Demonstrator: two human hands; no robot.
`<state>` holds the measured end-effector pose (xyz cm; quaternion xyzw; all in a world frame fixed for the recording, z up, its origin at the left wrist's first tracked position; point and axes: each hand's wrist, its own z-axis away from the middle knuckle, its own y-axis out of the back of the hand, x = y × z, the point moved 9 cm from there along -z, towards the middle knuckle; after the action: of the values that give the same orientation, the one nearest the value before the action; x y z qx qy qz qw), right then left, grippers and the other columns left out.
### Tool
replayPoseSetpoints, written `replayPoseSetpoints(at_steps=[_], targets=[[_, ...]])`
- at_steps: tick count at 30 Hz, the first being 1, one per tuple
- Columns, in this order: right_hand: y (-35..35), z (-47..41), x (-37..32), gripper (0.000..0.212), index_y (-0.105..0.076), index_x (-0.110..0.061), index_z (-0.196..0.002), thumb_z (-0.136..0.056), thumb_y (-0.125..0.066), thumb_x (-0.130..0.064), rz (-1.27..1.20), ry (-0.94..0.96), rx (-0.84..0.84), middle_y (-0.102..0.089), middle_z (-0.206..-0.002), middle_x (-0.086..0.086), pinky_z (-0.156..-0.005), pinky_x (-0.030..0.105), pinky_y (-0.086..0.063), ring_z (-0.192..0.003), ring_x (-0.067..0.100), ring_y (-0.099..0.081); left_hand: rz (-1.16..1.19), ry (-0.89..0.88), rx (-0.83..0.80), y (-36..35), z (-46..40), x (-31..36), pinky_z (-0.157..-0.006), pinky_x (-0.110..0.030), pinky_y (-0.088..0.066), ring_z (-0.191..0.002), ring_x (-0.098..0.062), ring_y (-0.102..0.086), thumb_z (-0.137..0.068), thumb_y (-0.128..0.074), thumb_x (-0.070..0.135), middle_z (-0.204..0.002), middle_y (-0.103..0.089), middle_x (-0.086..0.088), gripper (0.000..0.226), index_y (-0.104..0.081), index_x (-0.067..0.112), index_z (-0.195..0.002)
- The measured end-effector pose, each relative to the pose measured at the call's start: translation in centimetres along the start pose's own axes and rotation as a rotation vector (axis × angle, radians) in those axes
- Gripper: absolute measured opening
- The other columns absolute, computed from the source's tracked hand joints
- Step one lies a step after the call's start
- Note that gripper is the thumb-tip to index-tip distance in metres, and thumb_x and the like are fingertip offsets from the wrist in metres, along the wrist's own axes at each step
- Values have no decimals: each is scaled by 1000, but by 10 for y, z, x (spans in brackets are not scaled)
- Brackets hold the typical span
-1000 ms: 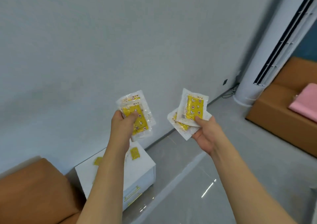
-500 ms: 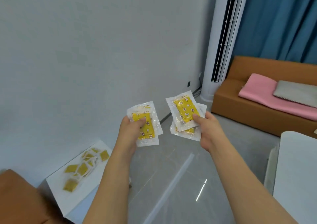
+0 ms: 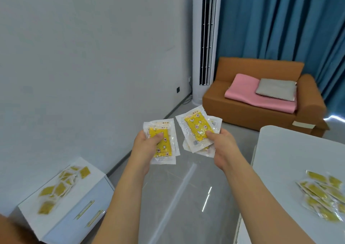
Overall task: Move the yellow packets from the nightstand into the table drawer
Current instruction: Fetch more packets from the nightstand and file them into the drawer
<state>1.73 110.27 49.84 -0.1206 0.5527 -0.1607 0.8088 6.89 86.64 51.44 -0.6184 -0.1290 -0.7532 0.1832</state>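
My left hand (image 3: 144, 144) grips a small stack of yellow packets (image 3: 164, 146) in clear wrappers, held up over the floor. My right hand (image 3: 223, 144) grips another stack of yellow packets (image 3: 196, 126), thumb on top. Several more yellow packets (image 3: 59, 187) lie scattered on the white nightstand (image 3: 33, 212) at lower left. A pile of yellow packets (image 3: 324, 197) lies on the white table (image 3: 289, 159) at the right. No drawer of the table is in view.
A brown sofa (image 3: 261, 116) with a pink cloth (image 3: 250, 94) and a grey cushion (image 3: 276, 89) stands at the back, beside a tall white air conditioner (image 3: 206, 41) and blue curtains (image 3: 280, 19). Glossy grey floor (image 3: 186, 197) lies between nightstand and table.
My view has turned right: the nightstand slid to the lower left and the white table with its pile of packets came into view. Both hands keep holding their packets.
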Motion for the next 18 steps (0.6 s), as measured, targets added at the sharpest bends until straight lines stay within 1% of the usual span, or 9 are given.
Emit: replayPoseSetpoints(at_steps=[2,4,8,11,16,18], targets=[[37,8,-17,24,-62,-14,-109,-95,-53,3,-6,21,13,-72,-102,9,-71,46,-58,-90,29,-71,4,-17,-14,-30,20,2,-65,-37,-58,-81,-24,-74,-90,-67,13,-96,-75,-6,22,-62,14,-112],[77,18,-32,23,-62,-17,-103,-95,-53,3,-11,29,21,-72,-99,7,-71,48,-58,-88,29,-71,38,-27,-3,-58,44,2,-63,-35,-58,-78,-22,-74,-90,-67,12,-93,-75,-6,20,-62,13,-109],[155,33,-61,25,-61,-15,-113,-96,-53,1,15,44,17,-72,-101,7,-75,52,-57,-90,29,-70,161,21,16,-118,96,-16,-64,-37,-58,-75,-23,-74,-88,-69,10,-90,-76,-7,22,-62,10,-109],[202,42,-73,26,-61,-14,-115,-96,-52,2,22,43,27,-71,-103,8,-74,53,-58,-93,31,-70,228,80,22,-155,126,-37,-55,-33,-58,-70,-21,-74,-89,-67,7,-87,-75,-7,21,-65,9,-109],[251,49,-72,28,-61,-13,-118,-96,-51,2,23,-2,39,-71,-107,11,-76,55,-57,-95,32,-70,229,141,38,-192,153,-64,-53,-32,-58,-70,-22,-74,-89,-66,7,-89,-76,-8,26,-65,7,-114],[273,53,-72,29,-61,-12,-119,-96,-51,2,23,-24,67,-71,-106,10,-73,52,-58,-92,31,-70,217,144,42,-209,164,-71,-53,-33,-58,-71,-23,-74,-88,-66,6,-91,-76,-10,27,-64,7,-116]])
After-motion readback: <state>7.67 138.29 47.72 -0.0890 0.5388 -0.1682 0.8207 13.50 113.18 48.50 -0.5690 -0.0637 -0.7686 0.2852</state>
